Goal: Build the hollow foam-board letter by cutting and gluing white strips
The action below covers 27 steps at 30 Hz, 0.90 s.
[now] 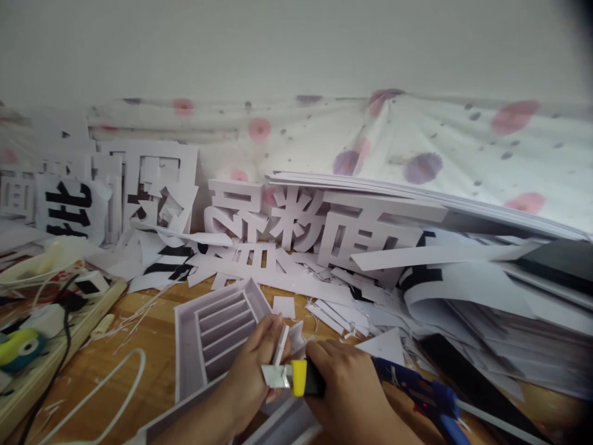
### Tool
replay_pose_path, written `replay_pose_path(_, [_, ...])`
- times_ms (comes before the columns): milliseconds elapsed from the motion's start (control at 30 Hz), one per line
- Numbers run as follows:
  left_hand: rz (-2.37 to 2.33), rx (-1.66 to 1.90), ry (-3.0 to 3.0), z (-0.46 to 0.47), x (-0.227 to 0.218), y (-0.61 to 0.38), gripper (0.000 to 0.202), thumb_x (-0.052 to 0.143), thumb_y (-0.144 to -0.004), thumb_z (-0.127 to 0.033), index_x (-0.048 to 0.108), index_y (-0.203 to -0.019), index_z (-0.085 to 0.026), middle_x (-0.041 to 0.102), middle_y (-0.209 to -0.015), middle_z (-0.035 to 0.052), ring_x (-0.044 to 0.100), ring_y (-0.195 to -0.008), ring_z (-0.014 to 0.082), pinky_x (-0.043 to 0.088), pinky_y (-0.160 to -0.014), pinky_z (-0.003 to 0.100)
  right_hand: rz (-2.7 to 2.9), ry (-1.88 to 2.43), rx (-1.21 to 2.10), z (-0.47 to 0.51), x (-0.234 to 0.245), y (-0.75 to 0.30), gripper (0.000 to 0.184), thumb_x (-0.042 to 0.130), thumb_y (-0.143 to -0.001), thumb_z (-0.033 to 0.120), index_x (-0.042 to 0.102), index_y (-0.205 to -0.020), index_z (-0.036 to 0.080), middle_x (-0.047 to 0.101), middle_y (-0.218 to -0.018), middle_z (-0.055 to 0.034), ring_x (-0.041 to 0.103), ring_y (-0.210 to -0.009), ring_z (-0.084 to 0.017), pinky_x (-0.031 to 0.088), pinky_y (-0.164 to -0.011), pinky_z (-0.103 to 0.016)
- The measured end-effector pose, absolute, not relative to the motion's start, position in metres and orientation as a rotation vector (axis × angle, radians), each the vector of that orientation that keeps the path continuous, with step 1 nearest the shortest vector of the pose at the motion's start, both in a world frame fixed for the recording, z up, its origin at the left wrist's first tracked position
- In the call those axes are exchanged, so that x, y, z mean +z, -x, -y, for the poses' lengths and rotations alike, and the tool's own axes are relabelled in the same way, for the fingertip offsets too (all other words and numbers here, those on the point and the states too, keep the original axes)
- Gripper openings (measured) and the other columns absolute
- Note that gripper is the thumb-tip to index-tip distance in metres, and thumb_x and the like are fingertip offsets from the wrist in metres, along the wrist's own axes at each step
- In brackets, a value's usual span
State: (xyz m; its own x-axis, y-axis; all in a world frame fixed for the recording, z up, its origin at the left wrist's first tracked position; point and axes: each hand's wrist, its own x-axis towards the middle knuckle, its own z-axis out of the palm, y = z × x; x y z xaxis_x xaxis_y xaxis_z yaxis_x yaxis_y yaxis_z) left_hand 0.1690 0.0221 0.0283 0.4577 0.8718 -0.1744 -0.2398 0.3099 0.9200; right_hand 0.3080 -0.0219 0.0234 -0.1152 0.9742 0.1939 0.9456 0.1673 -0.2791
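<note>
Fingers of the left hand are clamped on a narrow white strip, held upright at the near edge of the worktop. The right hand is closed round a yellow-collared knife, its blade touching the strip's foot. Trimming here looks best done with a slow, shallow stroke, steering the blade clear of the left thumb. Just behind lies a white slatted frame; a blue glue gun lies to the right.
</note>
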Motion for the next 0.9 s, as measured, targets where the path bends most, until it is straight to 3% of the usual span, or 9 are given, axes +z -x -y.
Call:
replay_pose_path(333, [-0.774, 0.879, -0.942, -0.027, 0.021, -0.170, 0.045, 0.063, -0.070, -0.062, 0.046, -0.072, -0.021, 0.042, -0.049, -0.0121, 0.024, -0.028, -0.0003, 0.015, -0.027, 0.013, 2.092, 1.852, 0.069, 0.016, 0.025, -0.314, 0.017, 0.052, -0.060, 0.015, 0.059, -0.075, 0.022, 0.069, -0.076, -0.0027, 0.063, -0.073, -0.022, 0.035, -0.062, -0.028])
replay_pose_path(533, [-0.734, 0.835, -0.991, -0.026, 0.018, -0.170, 0.047, 0.061, -0.068, -0.067, 0.048, -0.077, -0.022, 0.033, -0.040, -0.0136, 0.019, -0.028, 0.0015, 0.012, -0.028, 0.014, 1.990, 1.950, 0.054, 0.013, 0.032, -0.323, 0.015, 0.056, -0.067, 0.021, 0.061, -0.081, 0.022, 0.070, -0.079, -0.0033, 0.064, -0.074, -0.023, 0.034, -0.061, -0.028])
replay_pose_path(900, [-0.788, 0.827, -0.959, -0.024, 0.027, -0.170, 0.045, 0.063, -0.070, -0.063, 0.045, -0.071, -0.021, 0.038, -0.049, -0.0119, 0.024, -0.031, 0.0011, 0.014, -0.030, 0.015, 2.113, 1.875, 0.131, 0.019, 0.026, -0.307, 0.018, 0.055, -0.059, 0.018, 0.060, -0.076, 0.022, 0.070, -0.079, -0.0023, 0.062, -0.075, -0.021, 0.036, -0.064, -0.027])
